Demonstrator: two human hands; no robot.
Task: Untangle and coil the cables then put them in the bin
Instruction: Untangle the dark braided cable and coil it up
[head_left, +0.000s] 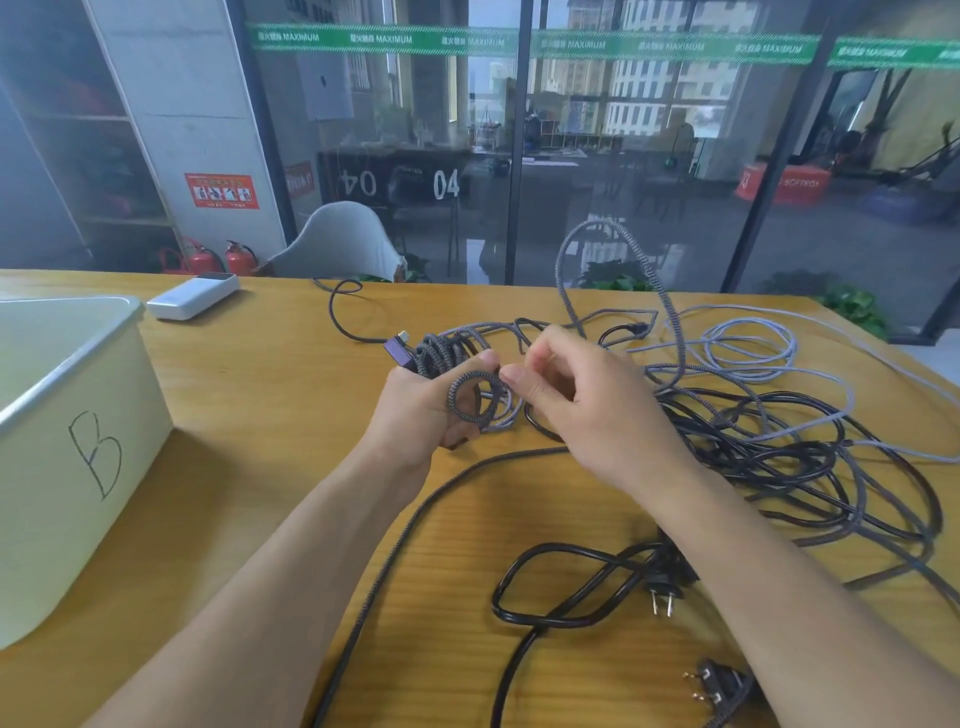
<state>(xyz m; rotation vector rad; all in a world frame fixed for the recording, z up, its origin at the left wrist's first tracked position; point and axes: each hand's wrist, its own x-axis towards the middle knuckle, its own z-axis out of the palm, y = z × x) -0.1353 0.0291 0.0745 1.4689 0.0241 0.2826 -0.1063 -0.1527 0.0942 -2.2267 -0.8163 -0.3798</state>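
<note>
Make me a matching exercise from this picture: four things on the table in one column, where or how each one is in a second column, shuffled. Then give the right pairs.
Things
1. braided grey cable coil
2. bin marked B
3. white power bank
4. black power cord with two-pin plug

Places or states
A. lies at the table's far edge, just beyond the bin
B. held in the left hand while the right hand pinches a strand
C. stands at the left side of the table
D. lies looped on the table near the person, under the right forearm

Pairs: 1-B, 2-C, 3-A, 4-D
</note>
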